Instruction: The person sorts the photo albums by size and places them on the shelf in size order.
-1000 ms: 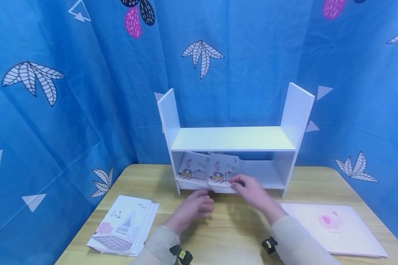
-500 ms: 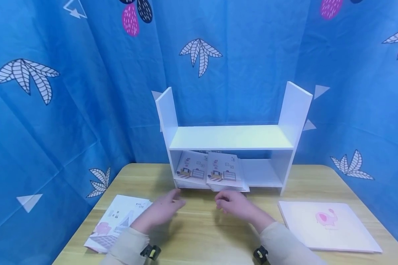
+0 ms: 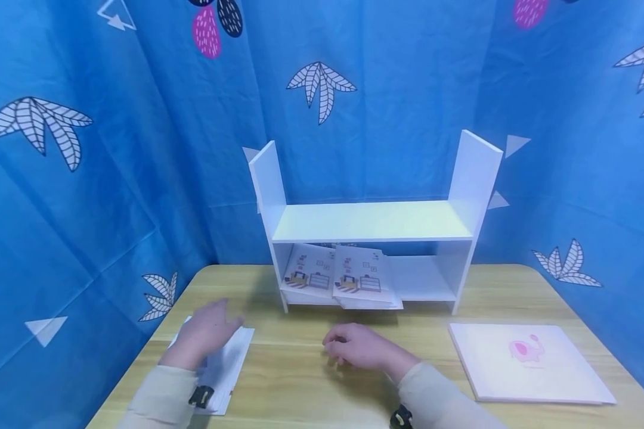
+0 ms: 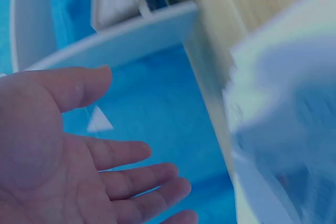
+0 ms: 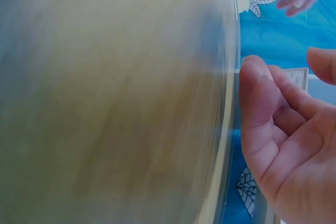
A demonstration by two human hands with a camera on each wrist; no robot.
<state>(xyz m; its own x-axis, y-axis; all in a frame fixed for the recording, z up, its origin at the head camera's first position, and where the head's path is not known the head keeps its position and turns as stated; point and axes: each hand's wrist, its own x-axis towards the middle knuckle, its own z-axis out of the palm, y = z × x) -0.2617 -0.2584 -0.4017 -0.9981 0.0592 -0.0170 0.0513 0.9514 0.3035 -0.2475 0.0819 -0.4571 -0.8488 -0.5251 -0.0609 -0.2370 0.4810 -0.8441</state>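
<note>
My left hand [image 3: 206,330] hovers over the stack of white booklets [image 3: 233,363] on the left of the table, covering much of its printed cover. In the left wrist view the fingers [image 4: 142,182] are extended and hold nothing, and the blurred booklets [image 4: 283,114] lie apart from them. Over the middle of the table is my right hand [image 3: 359,345], its fingers loosely curled with nothing in them. Two piles of illustrated booklets, a left pile [image 3: 308,271] and a right pile [image 3: 362,274], lie side by side on the lower shelf of the white rack. The right pile juts past the shelf's front edge.
The white two-tier rack [image 3: 375,220] stands at the back of the wooden table [image 3: 290,381]. A white stack with a pink elephant [image 3: 531,363] lies on the right side. A blue patterned curtain [image 3: 408,101] hangs behind and around the table.
My right hand has come away from the right booklet pile, back toward me and slightly left. My left hand has moved left from before the rack to above the booklet stack.
</note>
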